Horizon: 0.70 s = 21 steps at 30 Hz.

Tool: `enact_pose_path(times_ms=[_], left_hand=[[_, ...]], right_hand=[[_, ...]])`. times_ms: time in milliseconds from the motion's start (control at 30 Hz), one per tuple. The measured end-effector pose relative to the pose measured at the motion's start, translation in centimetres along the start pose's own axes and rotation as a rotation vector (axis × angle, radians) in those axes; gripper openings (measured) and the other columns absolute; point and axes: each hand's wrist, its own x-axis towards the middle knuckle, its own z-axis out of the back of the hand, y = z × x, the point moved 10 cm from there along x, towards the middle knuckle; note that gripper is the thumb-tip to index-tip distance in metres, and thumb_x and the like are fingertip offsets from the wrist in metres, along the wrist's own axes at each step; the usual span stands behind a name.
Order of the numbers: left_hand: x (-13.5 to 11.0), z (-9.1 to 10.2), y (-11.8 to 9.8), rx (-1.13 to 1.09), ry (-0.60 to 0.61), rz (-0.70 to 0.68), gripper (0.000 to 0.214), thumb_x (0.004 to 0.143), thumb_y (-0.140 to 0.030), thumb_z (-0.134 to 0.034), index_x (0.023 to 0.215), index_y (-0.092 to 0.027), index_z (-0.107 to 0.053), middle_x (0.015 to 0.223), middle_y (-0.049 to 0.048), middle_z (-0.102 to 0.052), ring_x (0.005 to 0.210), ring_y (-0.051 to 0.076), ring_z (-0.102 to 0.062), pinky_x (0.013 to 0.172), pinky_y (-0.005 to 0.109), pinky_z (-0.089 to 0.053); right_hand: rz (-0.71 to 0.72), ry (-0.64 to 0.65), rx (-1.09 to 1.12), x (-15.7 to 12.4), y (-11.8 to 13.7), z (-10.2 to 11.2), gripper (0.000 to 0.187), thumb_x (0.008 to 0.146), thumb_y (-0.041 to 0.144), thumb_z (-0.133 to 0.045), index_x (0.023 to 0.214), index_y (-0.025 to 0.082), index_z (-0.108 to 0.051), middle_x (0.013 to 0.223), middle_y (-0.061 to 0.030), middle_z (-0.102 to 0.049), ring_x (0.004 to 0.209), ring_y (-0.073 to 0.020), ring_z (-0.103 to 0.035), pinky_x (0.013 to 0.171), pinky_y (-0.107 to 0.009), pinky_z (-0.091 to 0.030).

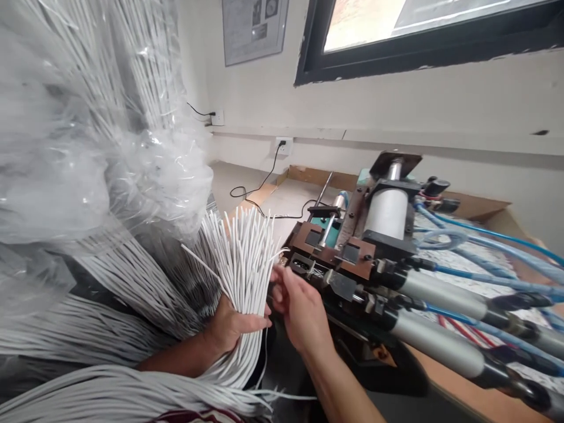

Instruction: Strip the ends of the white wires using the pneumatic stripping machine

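Left hand clasping white wire bundle; right hand near machine, grip unclear; cardboard-edged bench below window.

A white wall fills the background, with daylight showing through a dark-framed window at upper right. Left of the window hangs a framed sheet; lower down, a narrow ledge runs between two power outlets, both with black plugs inserted.
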Motion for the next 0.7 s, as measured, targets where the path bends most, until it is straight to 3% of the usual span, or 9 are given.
enact_pose_path(times_ms=[100, 167, 333, 467, 533, 600, 700], left_hand=[[0.0, 0.5, -0.3, -0.005, -0.004, -0.036, 0.023, 0.042, -0.01, -0.071, 0.064, -0.014, -0.066, 0.059, 0.0004, -0.063, 0.056, 0.015, -0.054, 0.056, 0.027, -0.042], [0.1, 1.0, -0.3, -0.02, -0.007, -0.047, 0.018, 0.044, -0.01, -0.07, 0.06, -0.014, -0.064, 0.057, 0.0005, -0.061, 0.055, 0.015, -0.052, 0.055, 0.027, -0.039], [0.6, 2.0, 1.2, -0.185, -0.029, 0.024, 0.021, 0.046, -0.008, -0.065, 0.066, -0.015, -0.065, 0.059, -0.0002, -0.059, 0.054, 0.014, -0.05, 0.054, 0.027, -0.037], [0.9, 2.3, 2.1, -0.309, -0.036, 0.074, 0.029, 0.045, -0.006, -0.063, 0.073, -0.015, -0.065, 0.06, -0.0007, -0.059, 0.052, 0.012, -0.05, 0.051, 0.026, -0.036], [0.9, 2.1, 2.2, -0.35, -0.021, 0.094, 0.032, 0.045, -0.007, -0.063, 0.076, -0.015, -0.065, 0.06, -0.001, -0.059, 0.051, 0.012, -0.05, 0.05, 0.025, -0.036], [1.0, 1.9, 2.3, -0.378, -0.007, 0.105, 0.033, 0.047, -0.008, -0.064, 0.079, -0.015, -0.065, 0.059, -0.0014, -0.059, 0.05, 0.011, -0.05, 0.05, 0.024, -0.036], [1.0, 1.6, 2.3, -0.39, 0.009, 0.099, 0.03, 0.05, -0.01, -0.064, 0.079, -0.015, -0.065, 0.06, -0.0019, -0.059, 0.05, 0.01, -0.05, 0.051, 0.024, -0.036]], right_hand=[[-0.058, 0.028, 0.3, 1.1, 1.8, -3.5, 0.031, 0.065, 0.043, -0.07, 0.078, 0.016, -0.06, 0.059, 0.0056, -0.042, 0.046, -0.0047, -0.033, 0.038, -0.016, -0.023], [-0.016, 0.005, 0.373, 1.3, 2.7, -4.0, 0.03, 0.063, 0.039, -0.073, 0.079, 0.016, -0.06, 0.063, 0.0055, -0.042, 0.049, -0.004, -0.035, 0.039, -0.015, -0.024], [0.235, -0.105, 0.364, 0.4, 6.8, -1.3, 0.02, 0.068, 0.031, -0.07, 0.076, 0.017, -0.06, 0.075, 0.0004, -0.054, 0.05, -0.0035, -0.039, 0.04, -0.014, -0.026], [0.377, -0.224, 0.266, -2.0, 9.0, 2.1, 0.012, 0.074, 0.029, -0.065, 0.081, 0.02, -0.062, 0.057, 0.0042, -0.048, 0.043, -0.0036, -0.031, 0.04, -0.016, -0.025], [0.312, -0.262, 0.156, -3.0, 7.4, 3.6, 0.015, 0.076, 0.033, -0.064, 0.082, 0.019, -0.063, 0.048, 0.0068, -0.038, 0.04, -0.0035, -0.026, 0.039, -0.017, -0.022], [0.135, -0.237, 0.041, -3.7, 3.6, 4.7, 0.024, 0.072, 0.038, -0.067, 0.084, 0.017, -0.064, 0.051, 0.005, -0.041, 0.04, -0.0033, -0.027, 0.038, -0.017, -0.017], [0.0, -0.233, -0.009, -4.8, -1.5, 6.2, 0.034, 0.069, 0.044, -0.069, 0.088, 0.016, -0.065, 0.052, 0.0035, -0.043, 0.044, -0.0053, -0.03, 0.039, -0.018, -0.019]])
